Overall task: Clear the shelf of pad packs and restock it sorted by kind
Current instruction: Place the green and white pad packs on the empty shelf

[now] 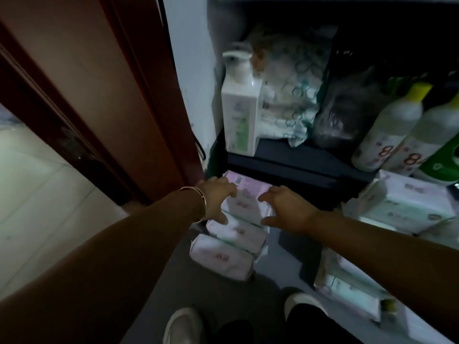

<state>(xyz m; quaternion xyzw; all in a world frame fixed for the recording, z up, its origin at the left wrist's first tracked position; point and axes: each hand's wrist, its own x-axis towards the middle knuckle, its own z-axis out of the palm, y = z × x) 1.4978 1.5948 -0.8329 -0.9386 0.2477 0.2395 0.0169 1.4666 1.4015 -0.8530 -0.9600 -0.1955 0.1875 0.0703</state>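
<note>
Pad packs [236, 229] apparently lie below pump bottle [240, 105].

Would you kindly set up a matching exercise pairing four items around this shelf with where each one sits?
Things:
1. white pump bottle
2. yellow-capped bottles
3. gold bangles
4. pink pad packs

Places:
A. on the left wrist
B. in a row between the two hands, on the low surface
C. left end of the dark shelf
D. right end of the dark shelf

Pairs: 1-C, 2-D, 3-A, 4-B
</note>
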